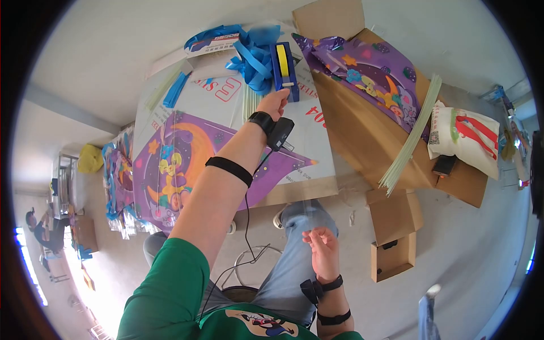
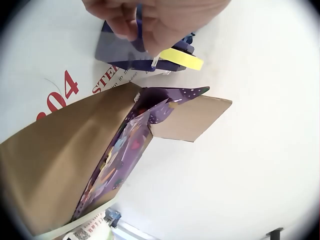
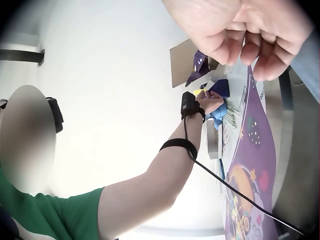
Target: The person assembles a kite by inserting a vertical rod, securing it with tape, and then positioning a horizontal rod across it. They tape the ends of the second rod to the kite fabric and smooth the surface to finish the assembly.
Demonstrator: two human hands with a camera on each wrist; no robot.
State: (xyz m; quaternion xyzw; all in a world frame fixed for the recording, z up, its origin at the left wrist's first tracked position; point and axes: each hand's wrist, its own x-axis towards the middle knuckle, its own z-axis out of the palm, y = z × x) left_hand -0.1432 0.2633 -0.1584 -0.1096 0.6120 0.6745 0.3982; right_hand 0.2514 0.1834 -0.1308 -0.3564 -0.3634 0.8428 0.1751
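Observation:
My left hand (image 1: 276,103) reaches across the table to the near end of a blue tape dispenser (image 1: 295,90) with a yellow-cored roll. In the left wrist view its curled fingers (image 2: 162,35) overlap the dispenser; I cannot tell whether they pinch tape. Beneath that forearm lies a purple sheet (image 1: 224,136) with a pointed corner, printed with an orange moon and cartoon figures. Above my thigh, off the table's front edge, hovers my right hand (image 1: 324,255), its fingers loosely bent around nothing. The right wrist view shows those fingers (image 3: 272,65) too.
Blue ribbons (image 1: 258,62) and a small white box (image 1: 212,48) lie at the table's back. An open carton (image 1: 351,124) stands to the right, bearing another purple sheet (image 1: 368,73), pale thin rods (image 1: 416,133) and a white printed bag (image 1: 462,136). A small cardboard box (image 1: 394,260) sits on the floor.

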